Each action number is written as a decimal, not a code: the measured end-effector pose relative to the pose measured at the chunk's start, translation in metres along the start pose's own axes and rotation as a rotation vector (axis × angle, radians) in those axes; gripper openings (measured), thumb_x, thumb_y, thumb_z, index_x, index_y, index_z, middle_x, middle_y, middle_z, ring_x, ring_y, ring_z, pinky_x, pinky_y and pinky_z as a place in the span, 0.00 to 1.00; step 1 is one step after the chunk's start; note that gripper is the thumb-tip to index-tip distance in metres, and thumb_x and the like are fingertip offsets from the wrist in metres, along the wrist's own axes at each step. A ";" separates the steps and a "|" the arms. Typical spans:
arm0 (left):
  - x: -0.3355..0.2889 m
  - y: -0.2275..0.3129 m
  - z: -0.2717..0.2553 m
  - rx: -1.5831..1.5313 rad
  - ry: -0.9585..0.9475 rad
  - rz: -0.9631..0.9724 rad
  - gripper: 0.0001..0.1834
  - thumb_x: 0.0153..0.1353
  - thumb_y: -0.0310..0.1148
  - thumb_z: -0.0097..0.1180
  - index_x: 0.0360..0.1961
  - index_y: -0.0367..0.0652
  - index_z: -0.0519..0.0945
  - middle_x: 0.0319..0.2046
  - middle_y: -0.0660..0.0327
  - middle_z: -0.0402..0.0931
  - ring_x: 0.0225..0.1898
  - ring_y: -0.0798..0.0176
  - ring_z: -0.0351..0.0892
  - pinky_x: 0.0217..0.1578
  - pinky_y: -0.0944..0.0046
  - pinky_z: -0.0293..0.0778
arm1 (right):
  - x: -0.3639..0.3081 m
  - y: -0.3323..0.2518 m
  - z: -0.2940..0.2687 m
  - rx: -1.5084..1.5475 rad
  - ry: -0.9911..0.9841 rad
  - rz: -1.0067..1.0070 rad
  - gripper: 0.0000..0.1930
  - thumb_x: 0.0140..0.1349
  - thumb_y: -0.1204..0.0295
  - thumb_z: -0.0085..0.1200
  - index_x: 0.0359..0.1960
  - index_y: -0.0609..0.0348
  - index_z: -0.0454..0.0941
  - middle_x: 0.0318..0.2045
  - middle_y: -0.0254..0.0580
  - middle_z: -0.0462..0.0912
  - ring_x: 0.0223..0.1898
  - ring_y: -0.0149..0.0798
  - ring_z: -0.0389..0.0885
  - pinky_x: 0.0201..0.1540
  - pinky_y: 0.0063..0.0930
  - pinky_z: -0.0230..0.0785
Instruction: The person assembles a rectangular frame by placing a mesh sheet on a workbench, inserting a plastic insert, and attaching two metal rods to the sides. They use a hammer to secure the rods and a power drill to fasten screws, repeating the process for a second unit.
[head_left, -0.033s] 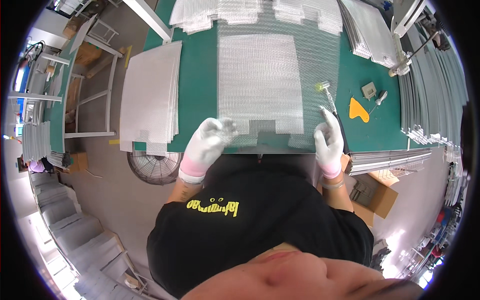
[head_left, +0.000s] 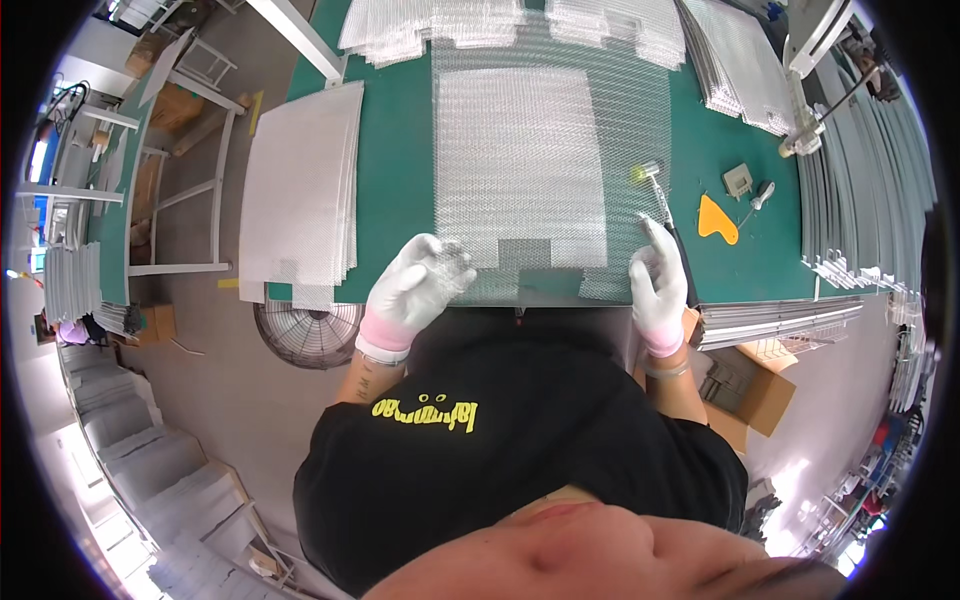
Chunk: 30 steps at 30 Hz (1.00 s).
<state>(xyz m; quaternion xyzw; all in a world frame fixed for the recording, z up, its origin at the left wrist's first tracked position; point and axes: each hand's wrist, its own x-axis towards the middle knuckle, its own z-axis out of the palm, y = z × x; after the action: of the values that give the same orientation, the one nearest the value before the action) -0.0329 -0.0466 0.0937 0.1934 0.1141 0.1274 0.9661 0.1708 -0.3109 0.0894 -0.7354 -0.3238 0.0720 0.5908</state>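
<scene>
A see-through wire mesh sheet (head_left: 632, 110) with a notched near edge lies spread between my hands, over a pile of mesh sheets (head_left: 520, 150) on the green table. My white-gloved left hand (head_left: 410, 285) is closed on its near left corner, and some fingertips show through the mesh. On the opposite side, my gloved right hand (head_left: 658, 280) has its fingers curled at the near right edge of the sheet. A hammer (head_left: 655, 185) with a pale yellow head lies just beyond my right hand, partly under the mesh.
More mesh stacks lie at the left (head_left: 300, 190), far side (head_left: 430, 25) and far right (head_left: 740, 70) of the green table (head_left: 395, 170). A yellow scraper (head_left: 716, 220), a small grey device (head_left: 737, 180) and a screwdriver (head_left: 763, 194) lie right. A floor fan (head_left: 310, 335) stands below left.
The held mesh sheet has shifted slightly left, and its right edge shows more sharply. My left hand has turned a little; my right hand is almost unmoved.
</scene>
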 end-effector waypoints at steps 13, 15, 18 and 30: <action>0.026 -0.012 0.011 1.883 0.294 0.590 0.35 0.57 0.27 0.62 0.67 0.35 0.66 0.46 0.51 0.78 0.44 0.60 0.79 0.47 0.65 0.75 | 0.025 -0.010 0.025 -0.467 -0.099 0.038 0.31 0.54 0.70 0.67 0.61 0.64 0.72 0.56 0.53 0.78 0.34 0.42 0.82 0.43 0.30 0.77; 0.032 -0.012 0.010 1.931 0.286 0.662 0.25 0.54 0.31 0.66 0.54 0.36 0.79 0.46 0.49 0.78 0.47 0.47 0.79 0.51 0.55 0.75 | 0.031 -0.001 0.029 -0.512 -0.080 -0.034 0.32 0.53 0.68 0.68 0.60 0.63 0.72 0.56 0.53 0.78 0.45 0.47 0.82 0.50 0.33 0.77; 0.037 -0.014 0.001 2.039 0.343 0.685 0.27 0.54 0.33 0.68 0.54 0.36 0.79 0.45 0.49 0.79 0.47 0.48 0.79 0.50 0.55 0.75 | 0.036 0.006 0.033 -0.514 -0.094 -0.036 0.33 0.53 0.66 0.69 0.60 0.61 0.72 0.56 0.53 0.78 0.55 0.51 0.79 0.56 0.36 0.75; 0.049 -0.025 -0.025 2.130 0.344 0.622 0.27 0.54 0.37 0.68 0.54 0.35 0.79 0.43 0.47 0.79 0.44 0.44 0.80 0.46 0.51 0.77 | 0.037 0.026 0.044 -0.624 -0.155 0.027 0.32 0.56 0.62 0.66 0.62 0.58 0.72 0.59 0.51 0.75 0.56 0.51 0.78 0.54 0.37 0.76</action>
<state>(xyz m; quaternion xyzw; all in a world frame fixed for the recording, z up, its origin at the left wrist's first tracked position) 0.0121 -0.0461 0.0531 0.9207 0.2434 0.2256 0.2055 0.1882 -0.2560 0.0627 -0.8777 -0.3646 0.0327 0.3094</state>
